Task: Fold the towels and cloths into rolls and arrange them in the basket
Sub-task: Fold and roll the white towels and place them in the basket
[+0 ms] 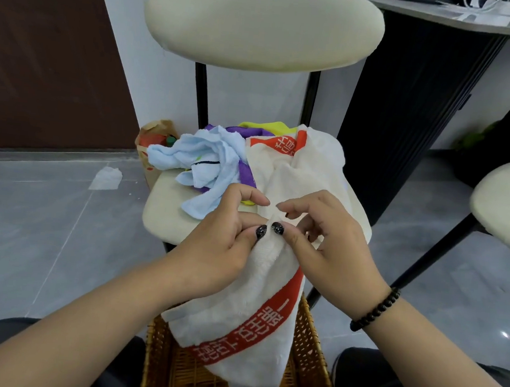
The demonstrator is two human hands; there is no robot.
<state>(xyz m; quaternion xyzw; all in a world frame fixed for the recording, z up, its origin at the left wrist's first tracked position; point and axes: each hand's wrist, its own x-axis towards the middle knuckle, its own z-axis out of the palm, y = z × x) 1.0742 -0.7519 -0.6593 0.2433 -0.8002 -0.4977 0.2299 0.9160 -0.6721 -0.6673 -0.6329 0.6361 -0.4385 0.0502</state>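
A white towel (273,289) with a red printed band runs from the chair seat (162,207) down over the wicker basket (306,344) between my knees. My left hand (216,245) and my right hand (332,239) pinch a fold of this towel side by side, thumbs nearly touching. On the seat behind lie a crumpled light blue cloth (201,161), a purple cloth (246,174) partly under it, and a yellow cloth (271,126) at the back. The basket's inside is mostly hidden by the towel.
The chair's cream backrest (264,23) rises ahead on black posts. A brown paper bag (154,133) stands on the grey floor left of the seat, near a scrap of white paper (107,178). A second cream chair (506,207) is at right, beside a dark cabinet (407,107).
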